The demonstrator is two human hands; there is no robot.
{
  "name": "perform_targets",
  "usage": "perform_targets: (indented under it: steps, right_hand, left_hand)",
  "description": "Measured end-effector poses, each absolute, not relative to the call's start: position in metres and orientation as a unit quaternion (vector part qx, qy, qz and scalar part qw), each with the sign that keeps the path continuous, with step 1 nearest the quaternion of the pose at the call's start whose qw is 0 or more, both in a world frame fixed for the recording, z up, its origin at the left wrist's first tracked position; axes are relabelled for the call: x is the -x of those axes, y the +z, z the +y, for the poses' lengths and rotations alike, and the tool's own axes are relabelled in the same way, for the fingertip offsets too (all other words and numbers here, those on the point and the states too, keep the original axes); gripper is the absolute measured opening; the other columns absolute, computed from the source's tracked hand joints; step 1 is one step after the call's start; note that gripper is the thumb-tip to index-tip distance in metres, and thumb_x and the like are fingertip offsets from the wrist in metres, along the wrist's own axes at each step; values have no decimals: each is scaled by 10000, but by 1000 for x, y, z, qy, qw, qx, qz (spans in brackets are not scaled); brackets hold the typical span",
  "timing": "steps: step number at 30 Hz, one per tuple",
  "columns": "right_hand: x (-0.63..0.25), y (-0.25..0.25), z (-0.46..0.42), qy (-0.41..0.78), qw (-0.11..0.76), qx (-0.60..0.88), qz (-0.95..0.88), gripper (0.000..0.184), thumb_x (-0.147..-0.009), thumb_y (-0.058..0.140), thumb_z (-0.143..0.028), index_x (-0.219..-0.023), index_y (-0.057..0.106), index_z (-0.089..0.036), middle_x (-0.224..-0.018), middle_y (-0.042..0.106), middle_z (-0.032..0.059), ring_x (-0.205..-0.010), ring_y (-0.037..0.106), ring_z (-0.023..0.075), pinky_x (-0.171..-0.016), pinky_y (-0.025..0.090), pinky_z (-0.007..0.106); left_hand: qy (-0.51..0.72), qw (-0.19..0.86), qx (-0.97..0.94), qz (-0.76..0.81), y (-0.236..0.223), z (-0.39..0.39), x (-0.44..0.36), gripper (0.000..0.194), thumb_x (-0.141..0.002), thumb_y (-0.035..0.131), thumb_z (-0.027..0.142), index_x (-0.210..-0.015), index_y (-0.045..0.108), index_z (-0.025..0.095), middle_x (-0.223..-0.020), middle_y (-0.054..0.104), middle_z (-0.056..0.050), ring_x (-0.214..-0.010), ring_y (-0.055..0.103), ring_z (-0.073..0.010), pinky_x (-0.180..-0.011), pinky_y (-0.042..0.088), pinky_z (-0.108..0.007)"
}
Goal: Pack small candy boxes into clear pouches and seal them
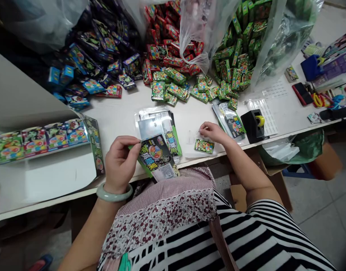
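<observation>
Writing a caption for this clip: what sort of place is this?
Probably a small hand-packing workshop for candy: the left hand holds a printed packet, heaps of red boxes and green boxes lie on the bench, and a black tape dispenser stands nearby.

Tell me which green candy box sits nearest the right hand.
The small green box below the right hand, lying alone, apart from the green heap.

On table (119, 116) — candy packets (173, 74) heaped at back | display carton (43, 141) at left | tape dispenser (252, 126) at right
</observation>
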State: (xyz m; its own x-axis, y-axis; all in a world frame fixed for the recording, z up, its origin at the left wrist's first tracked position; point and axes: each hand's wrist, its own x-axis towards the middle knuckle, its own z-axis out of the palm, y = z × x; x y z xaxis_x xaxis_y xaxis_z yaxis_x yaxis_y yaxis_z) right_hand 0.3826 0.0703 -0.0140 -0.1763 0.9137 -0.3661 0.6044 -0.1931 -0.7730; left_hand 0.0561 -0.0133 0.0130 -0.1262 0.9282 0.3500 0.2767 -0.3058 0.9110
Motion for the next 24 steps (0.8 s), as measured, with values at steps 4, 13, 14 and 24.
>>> perform_targets:
  steps: [4,13,14,24]
  right_hand:
    - [-371,28,68,543,243,517,-615,157,-815,628,-327,-770,561,-193,-749,582,-13,-709,548,126,-716,469,291]
    - [-251,95,89,500,108,276,-814,84,-825,639,-219,-755,617,-178,-739,606,-5,-708,531,126,-694,411,287]
    - [-244,94,92,496,77,279,-818,79,-818,641,-201,-747,619,-176,-712,604,-10,-676,520,120,-666,395,279]
    - [-226,117,96,454,-71,354,-815,57,-836,612,-184,-798,631,-147,-719,606,-5,-676,493,108,-670,356,258]
  left_hand:
    - [543,302,-596,508,18,-13,-68,55,-861,680,256,-876,643,219,-865,628,-6,-831,602,-141,-740,504,-290]
    - [527,309,-622,490,31,-19,-70,41,-902,597,231,-866,593,210,-860,593,-19,-825,575,-148,-718,476,-296]
    - [530,310,-623,485,31,-20,-69,41,-906,585,222,-867,590,210,-859,590,-18,-827,573,-148,-727,472,-300]
    - [562,308,-625,446,27,-13,-68,94,-882,665,247,-873,583,204,-862,574,-2,-810,561,-120,-715,459,-275]
